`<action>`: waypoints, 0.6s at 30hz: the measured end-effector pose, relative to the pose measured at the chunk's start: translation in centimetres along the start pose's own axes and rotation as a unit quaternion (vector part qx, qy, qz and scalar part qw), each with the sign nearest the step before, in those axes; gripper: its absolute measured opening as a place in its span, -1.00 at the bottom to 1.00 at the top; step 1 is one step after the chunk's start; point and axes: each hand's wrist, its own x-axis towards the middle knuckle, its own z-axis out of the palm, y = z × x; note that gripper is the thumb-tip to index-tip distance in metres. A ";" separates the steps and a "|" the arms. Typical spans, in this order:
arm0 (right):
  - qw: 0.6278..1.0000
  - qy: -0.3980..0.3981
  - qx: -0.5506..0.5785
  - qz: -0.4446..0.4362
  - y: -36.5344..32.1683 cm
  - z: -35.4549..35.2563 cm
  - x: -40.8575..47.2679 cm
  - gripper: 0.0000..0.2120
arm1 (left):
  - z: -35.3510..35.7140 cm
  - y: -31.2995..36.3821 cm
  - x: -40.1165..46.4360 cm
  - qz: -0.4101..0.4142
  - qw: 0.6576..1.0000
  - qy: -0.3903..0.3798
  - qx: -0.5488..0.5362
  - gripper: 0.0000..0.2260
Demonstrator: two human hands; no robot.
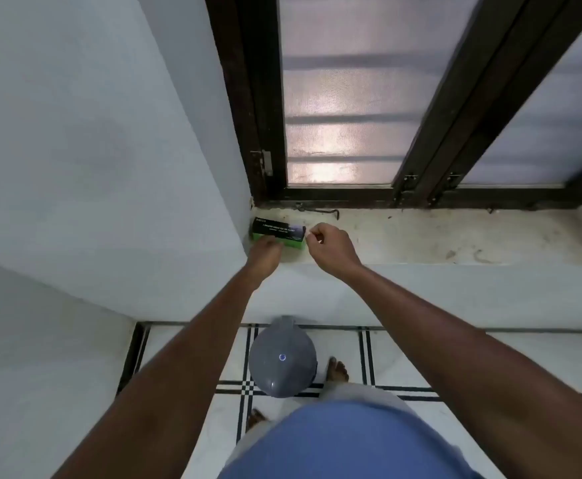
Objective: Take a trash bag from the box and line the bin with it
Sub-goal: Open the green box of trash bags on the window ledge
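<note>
A green and black trash bag box [277,229] lies on the window sill [421,236], tucked into the left corner against the wall. My left hand [265,252] grips the box's front side and holds it down. My right hand [329,247] is at the box's right end, its thumb and fingers pinched on the end flap there. No bag shows outside the box. The grey bin [282,357] with its lid closed stands on the floor below the sill, between my arms.
A dark-framed window [351,98] with frosted panes rises behind the sill. White walls close in on the left. The floor is white tile with black lines [365,357]. My bare feet stand beside and in front of the bin.
</note>
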 end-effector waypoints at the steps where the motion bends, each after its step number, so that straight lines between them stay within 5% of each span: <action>1: 0.999 -0.015 -0.034 -0.007 0.3 0.1 1.0 -0.77 | 0.4 0.1 0.3 -0.003 1.000 0.003 -0.015 -0.71; 4: 0.988 -0.057 -0.130 -0.056 0.4 0.7 3.8 -0.75 | 0.7 -0.1 0.5 -0.043 0.998 0.016 -0.044 -0.72; 8: 0.942 -0.132 -0.279 -0.132 -0.2 3.2 7.6 -0.31 | 0.7 -1.3 0.7 -0.108 0.988 0.045 -0.100 -0.62; 11: 0.921 -0.130 -0.323 -0.176 -1.1 4.7 8.9 -0.38 | 0.5 -2.1 0.7 -0.134 0.983 0.046 -0.115 -0.62; 15: 0.969 -0.097 -0.179 -0.140 -1.0 3.9 9.1 -0.48 | -0.4 -1.8 1.1 -0.143 0.980 0.018 -0.136 -0.62; 18: 0.991 -0.103 -0.027 -0.077 0.3 2.3 8.3 -0.39 | -0.9 -0.5 1.2 -0.118 0.983 -0.004 -0.143 -0.62</action>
